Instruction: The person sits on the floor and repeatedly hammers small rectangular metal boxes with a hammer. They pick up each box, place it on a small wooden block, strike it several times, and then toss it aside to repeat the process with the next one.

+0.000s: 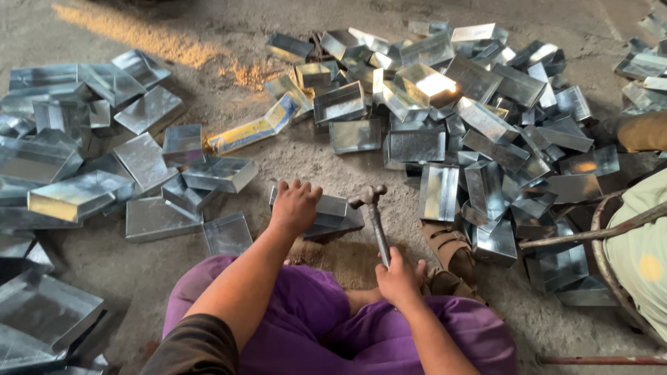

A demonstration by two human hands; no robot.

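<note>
Pressing left hand [294, 205] on metal tray [326, 215], right hand [399, 278] gripping hammer [375, 215]

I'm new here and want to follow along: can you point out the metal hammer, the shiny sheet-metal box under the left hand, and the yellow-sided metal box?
metal hammer [368, 196]: head view, on its head.
shiny sheet-metal box [333, 207]: head view, on its top face beside the left hand [294, 206].
yellow-sided metal box [253, 130]: head view, on its long yellow side.
</note>
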